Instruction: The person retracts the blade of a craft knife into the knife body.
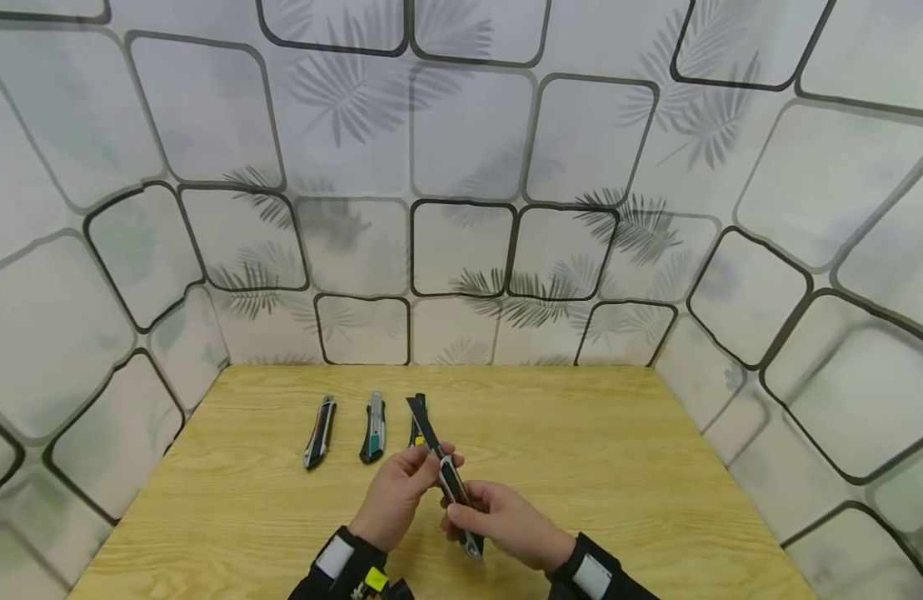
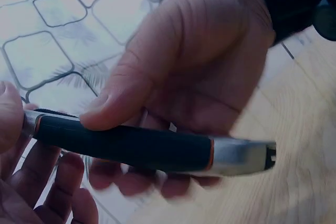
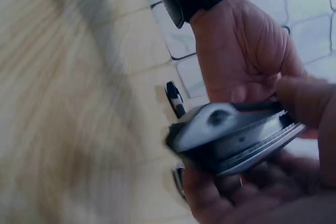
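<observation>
While the left hand [image 1: 396, 498] pinches the knife [image 1: 450, 483] mid-body, the right hand [image 1: 506, 527] grips its rear end above the table [image 1: 619, 467]. Only the head view shows the extended blade [image 1: 424, 425] and three knives [image 1: 374, 427] lying beyond.

Head view: bright, even, soft light; faint shadows under the hands [image 1: 454, 508] on the bench [image 1: 619, 467]. Strong fisheye bend at the edges curves the wall [image 1: 461, 167] tiles. Both wrist views: dim, bluish, underexposed. Motion blur smears the bench grain; the close knife [image 2: 131, 145] and fingers are soft.
</observation>
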The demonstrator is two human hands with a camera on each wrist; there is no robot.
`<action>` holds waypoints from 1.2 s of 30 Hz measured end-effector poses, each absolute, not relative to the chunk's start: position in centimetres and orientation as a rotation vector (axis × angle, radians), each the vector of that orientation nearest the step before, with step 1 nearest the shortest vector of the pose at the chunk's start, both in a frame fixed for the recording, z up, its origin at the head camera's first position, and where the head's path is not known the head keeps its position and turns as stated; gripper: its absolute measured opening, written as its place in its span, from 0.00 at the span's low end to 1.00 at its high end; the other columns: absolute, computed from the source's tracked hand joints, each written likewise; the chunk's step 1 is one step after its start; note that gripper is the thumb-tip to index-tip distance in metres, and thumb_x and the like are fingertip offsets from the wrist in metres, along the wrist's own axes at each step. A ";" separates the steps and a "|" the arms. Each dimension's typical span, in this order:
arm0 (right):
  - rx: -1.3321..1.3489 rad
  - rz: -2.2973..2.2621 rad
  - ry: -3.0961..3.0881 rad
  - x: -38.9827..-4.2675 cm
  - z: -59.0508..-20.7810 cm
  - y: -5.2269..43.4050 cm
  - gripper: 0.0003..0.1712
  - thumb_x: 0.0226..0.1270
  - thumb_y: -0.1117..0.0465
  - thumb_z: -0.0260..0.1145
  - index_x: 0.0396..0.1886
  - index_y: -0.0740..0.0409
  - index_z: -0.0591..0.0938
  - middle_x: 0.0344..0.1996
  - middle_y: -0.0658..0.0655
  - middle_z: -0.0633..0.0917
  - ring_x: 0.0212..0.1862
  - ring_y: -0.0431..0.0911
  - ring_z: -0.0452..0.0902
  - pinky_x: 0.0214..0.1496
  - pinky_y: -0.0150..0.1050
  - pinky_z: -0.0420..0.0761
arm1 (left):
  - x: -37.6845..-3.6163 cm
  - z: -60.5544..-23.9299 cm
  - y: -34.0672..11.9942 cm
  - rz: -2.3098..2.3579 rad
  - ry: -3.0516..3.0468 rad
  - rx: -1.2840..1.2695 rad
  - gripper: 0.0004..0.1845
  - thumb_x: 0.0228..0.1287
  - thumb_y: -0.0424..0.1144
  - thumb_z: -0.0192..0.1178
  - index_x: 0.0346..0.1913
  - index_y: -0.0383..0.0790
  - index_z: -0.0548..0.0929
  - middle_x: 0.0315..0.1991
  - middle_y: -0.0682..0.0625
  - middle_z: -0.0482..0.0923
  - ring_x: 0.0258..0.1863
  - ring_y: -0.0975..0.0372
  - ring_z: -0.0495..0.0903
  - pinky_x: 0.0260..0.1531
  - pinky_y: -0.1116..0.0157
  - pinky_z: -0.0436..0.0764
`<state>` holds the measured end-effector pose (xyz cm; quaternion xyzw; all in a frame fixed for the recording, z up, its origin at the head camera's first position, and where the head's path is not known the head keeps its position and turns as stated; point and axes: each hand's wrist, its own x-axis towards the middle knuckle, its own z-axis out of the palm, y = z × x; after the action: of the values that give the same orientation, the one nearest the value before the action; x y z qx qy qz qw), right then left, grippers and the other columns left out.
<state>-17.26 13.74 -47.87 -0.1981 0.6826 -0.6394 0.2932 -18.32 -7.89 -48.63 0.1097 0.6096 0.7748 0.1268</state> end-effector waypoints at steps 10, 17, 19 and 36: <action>-0.445 -1.896 1.390 -15.8 -47.7 12.8 0.22 0.88 0.41 0.51 0.59 0.52 0.78 0.35 0.46 0.84 0.32 0.37 0.82 0.38 0.33 0.85 | -18.4 -47.9 -8.2 2.257 1.550 0.455 0.26 0.85 0.55 0.48 0.71 0.46 0.82 0.58 0.61 0.89 0.69 0.66 0.79 0.73 0.64 0.71; -0.269 -1.872 1.591 -15.2 -47.0 12.2 0.34 0.81 0.27 0.49 0.38 0.52 0.78 0.25 0.44 0.76 0.25 0.38 0.74 0.33 0.34 0.79 | -18.4 -47.9 -7.8 2.170 1.491 0.574 0.20 0.86 0.52 0.50 0.66 0.52 0.87 0.65 0.61 0.85 0.76 0.68 0.71 0.84 0.46 0.56; -0.237 -1.866 1.627 -15.1 -47.0 12.1 0.37 0.79 0.24 0.48 0.33 0.52 0.78 0.23 0.44 0.75 0.24 0.39 0.73 0.32 0.34 0.78 | -18.2 -48.0 -7.7 2.153 1.486 0.600 0.19 0.86 0.51 0.51 0.67 0.54 0.86 0.64 0.62 0.86 0.75 0.69 0.72 0.84 0.43 0.54; -0.153 -1.854 1.707 -14.5 -47.0 11.9 0.40 0.78 0.23 0.50 0.22 0.50 0.73 0.14 0.43 0.70 0.16 0.37 0.66 0.21 0.33 0.75 | -17.9 -48.2 -7.1 2.198 1.431 0.614 0.14 0.85 0.48 0.53 0.60 0.62 0.87 0.56 0.64 0.90 0.67 0.70 0.81 0.73 0.66 0.71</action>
<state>-14.50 11.89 -46.96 -0.0576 0.6443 -0.6996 0.3035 -17.90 -7.05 -48.19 0.2224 0.5180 0.7955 0.2222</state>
